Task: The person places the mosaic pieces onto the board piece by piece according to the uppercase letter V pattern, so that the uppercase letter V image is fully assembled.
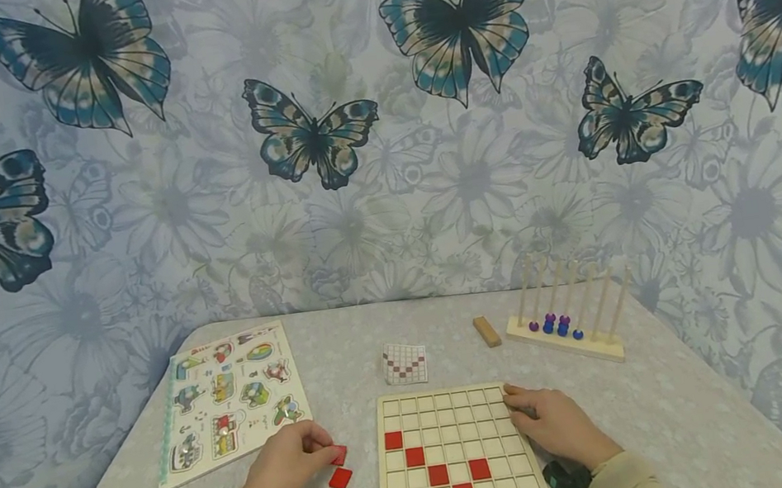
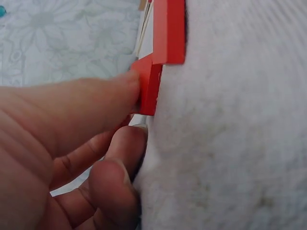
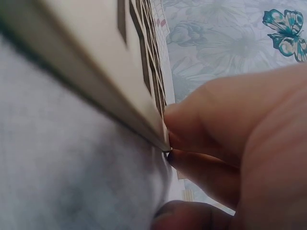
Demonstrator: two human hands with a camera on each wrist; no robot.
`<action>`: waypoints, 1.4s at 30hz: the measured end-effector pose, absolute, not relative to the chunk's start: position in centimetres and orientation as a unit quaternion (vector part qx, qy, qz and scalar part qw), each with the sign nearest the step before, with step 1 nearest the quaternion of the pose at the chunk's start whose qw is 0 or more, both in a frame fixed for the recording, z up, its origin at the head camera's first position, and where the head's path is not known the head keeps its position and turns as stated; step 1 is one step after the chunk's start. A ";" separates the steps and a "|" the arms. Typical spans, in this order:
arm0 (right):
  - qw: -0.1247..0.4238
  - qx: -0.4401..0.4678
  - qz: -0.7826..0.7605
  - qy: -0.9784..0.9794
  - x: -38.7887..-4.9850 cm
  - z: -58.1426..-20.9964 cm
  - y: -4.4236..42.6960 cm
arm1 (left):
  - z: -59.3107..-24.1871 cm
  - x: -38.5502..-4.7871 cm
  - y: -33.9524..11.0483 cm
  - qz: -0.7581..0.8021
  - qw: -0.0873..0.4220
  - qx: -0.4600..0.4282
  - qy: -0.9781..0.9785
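My left hand (image 1: 289,468) pinches a red square tile (image 1: 340,455) at the left of the board; in the left wrist view the thumb presses on that tile (image 2: 147,88). A second red tile (image 1: 341,479) lies on the table just beside it. At the centre lies a pale wooden grid board (image 1: 400,414), with several red tiles set in its squares in a slanting, V-like pattern. My right hand (image 1: 557,421) grips the board's far right corner, thumb on the top face and fingers at the edge, as the right wrist view shows on the board (image 3: 91,62).
Behind the board stands a small pattern card (image 1: 404,363) with a grid. A picture puzzle board (image 1: 240,398) lies at the left. A wooden block (image 1: 487,331) and a peg stand (image 1: 570,342) with purple and blue beads are at the back right. A butterfly-patterned wall rises behind the table.
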State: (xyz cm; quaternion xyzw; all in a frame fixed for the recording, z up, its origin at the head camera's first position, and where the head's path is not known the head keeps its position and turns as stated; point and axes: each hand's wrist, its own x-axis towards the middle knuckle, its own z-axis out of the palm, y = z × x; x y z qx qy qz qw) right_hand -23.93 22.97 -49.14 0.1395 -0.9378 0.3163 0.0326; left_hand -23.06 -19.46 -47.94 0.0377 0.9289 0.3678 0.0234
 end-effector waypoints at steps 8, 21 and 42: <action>0.030 0.140 0.312 -0.939 -24.0 -49.3 23.1 | -47.9 -23.3 -19.5 0.355 -0.003 0.030 0.934; 0.035 0.151 0.316 -0.936 -24.2 -49.6 23.3 | -47.9 -23.4 -19.6 0.395 0.003 0.027 0.918; 0.039 0.136 0.296 -0.945 -24.2 -49.3 23.0 | -48.1 -23.8 -18.6 0.463 0.003 0.097 0.881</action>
